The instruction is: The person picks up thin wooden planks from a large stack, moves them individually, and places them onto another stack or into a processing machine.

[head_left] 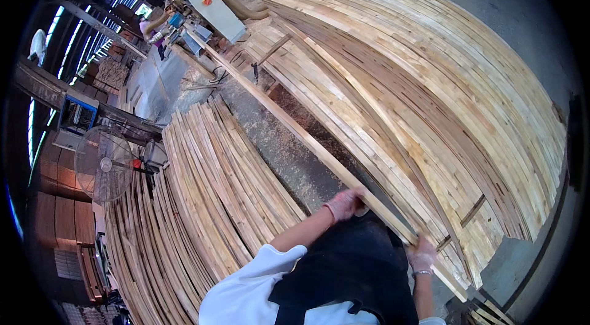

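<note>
A long, narrow wooden board [319, 152] runs diagonally from the machine at the far left down to my right side. My left hand [345, 204], in a pale glove, is closed on the board's left edge. Nearer its close end, my right hand [422, 254] grips the same board, also gloved. The fingers of both hands are slightly blurred. At its far end the board meets a woodworking machine [178, 21] with blue parts.
Broad stacks of boards [455, 48] fill the right side. Another stack of strips [203, 165] lies at left, beside a standing fan [104, 164]. A grey control cabinet [212, 8] stands by the machine. Sawdust covers the floor [258, 140]. A person [147, 30] is beyond the machine.
</note>
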The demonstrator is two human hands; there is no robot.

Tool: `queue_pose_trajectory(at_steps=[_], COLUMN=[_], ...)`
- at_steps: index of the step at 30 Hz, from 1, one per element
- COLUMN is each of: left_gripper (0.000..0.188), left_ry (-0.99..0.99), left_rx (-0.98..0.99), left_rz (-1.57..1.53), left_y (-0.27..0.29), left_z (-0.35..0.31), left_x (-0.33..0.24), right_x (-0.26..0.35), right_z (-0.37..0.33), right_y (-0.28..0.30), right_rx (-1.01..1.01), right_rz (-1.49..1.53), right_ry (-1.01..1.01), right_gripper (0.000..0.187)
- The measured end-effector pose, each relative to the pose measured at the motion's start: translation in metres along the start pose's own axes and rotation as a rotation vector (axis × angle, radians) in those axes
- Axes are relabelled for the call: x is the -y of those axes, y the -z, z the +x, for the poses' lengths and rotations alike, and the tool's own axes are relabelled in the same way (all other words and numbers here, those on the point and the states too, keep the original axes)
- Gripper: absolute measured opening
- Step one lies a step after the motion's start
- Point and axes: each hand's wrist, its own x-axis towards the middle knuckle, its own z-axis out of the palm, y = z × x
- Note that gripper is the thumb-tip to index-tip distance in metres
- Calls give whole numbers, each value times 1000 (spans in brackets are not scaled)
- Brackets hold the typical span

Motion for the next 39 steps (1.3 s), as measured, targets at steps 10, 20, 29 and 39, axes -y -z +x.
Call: queue_pose_trajectory(at_steps=[10,20,29,39], left_gripper=[39,29,30,26], left_ry=[-65,-348,-209,-432], left_rx=[2,-67,88,-60], left_rz=[319,244,90,295], left_y=[-17,54,114,118], left_z=[-84,-96,-62,-59], left_x=[-82,-264,-296,-280], right_x=[-14,74,260,376], right_z=[-36,-44,77,183], right_y=[99,91,48,53], right_rx=[177,-38,151,509], right_rz=[-67,1106,534,672], right_ry=[-215,-424,-209,349], right_gripper=[55,42,45,61])
